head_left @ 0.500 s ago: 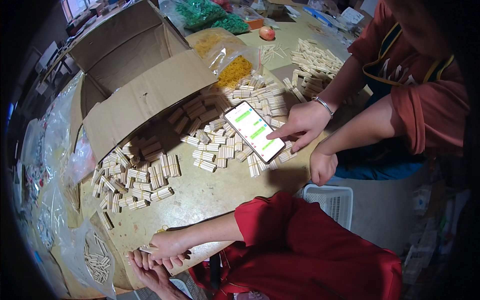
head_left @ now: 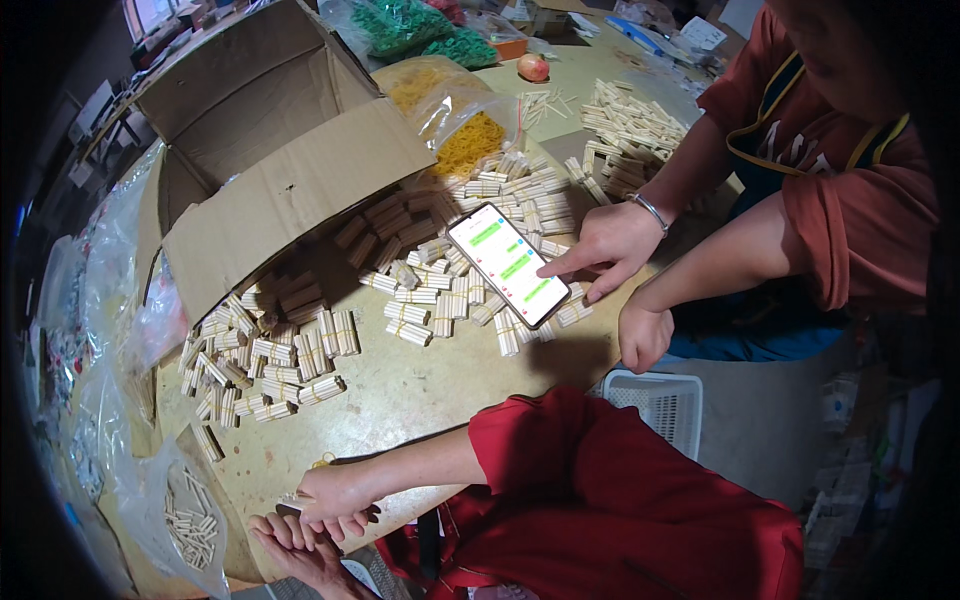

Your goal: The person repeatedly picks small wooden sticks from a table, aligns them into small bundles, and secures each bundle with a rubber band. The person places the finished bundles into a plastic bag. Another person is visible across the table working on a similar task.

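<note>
Banded bundles (head_left: 283,372) cover much of the bench (head_left: 400,390); loose sticks (head_left: 193,528) lie unbanded. The right hand's (head_left: 335,494) grip holds a few sticks (head_left: 291,505) near the bench edge; the left hand's (head_left: 300,552) grip, touching it, cannot be determined.

Beyond the right hand (head_left: 338,498) and left hand (head_left: 300,555), a bare patch of tabletop (head_left: 400,390) runs rightward between the red-sleeved forearm (head_left: 425,465) and the banded stick bundles (head_left: 275,365), leaving a low lane for the hands. Farther in, bundles crowd the way and the overhanging flap of the cardboard box (head_left: 300,190) blocks reach from above, while the phone (head_left: 510,265) and a co-worker's pointing hand (head_left: 605,245) bar the far right. Leftward, the clear bag of loose sticks (head_left: 190,525) obstructs a sideways pass.
</note>
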The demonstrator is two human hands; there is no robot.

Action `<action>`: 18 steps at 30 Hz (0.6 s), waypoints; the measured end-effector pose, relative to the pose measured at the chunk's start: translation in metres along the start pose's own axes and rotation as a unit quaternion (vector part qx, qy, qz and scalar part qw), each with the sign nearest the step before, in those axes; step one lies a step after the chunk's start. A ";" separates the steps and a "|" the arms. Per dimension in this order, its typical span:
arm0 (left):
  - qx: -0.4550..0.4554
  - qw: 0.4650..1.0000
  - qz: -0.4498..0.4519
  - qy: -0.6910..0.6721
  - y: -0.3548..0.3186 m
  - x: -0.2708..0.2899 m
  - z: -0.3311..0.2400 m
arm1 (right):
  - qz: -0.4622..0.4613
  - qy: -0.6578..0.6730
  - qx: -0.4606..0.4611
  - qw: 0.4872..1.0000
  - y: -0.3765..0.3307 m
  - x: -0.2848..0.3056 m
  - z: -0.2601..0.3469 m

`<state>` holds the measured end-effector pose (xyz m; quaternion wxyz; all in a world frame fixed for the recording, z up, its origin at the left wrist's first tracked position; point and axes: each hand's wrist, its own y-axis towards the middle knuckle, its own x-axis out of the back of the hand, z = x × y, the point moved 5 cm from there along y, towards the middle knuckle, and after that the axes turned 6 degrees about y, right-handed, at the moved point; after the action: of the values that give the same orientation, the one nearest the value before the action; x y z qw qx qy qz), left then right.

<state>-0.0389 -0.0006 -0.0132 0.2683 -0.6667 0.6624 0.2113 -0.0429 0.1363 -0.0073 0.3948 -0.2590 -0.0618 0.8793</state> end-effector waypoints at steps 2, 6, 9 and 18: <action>0.002 1.000 0.014 -0.001 0.001 -0.002 -0.001 | 0.000 0.008 0.001 1.000 -0.001 -0.001 0.003; -0.005 0.999 0.014 0.037 0.000 -0.007 0.000 | 0.009 0.012 0.001 1.000 -0.002 -0.002 0.005; 0.007 0.999 0.038 0.037 0.002 -0.003 0.001 | 0.007 0.009 0.000 1.000 -0.004 -0.001 0.007; 0.018 0.999 0.030 0.004 0.003 0.001 0.001 | 0.015 -0.002 0.003 1.000 0.005 0.000 -0.004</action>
<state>-0.0420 -0.0008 -0.0151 0.2714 -0.6424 0.6868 0.2050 -0.0441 0.1327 -0.0122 0.3823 -0.2567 -0.0560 0.8859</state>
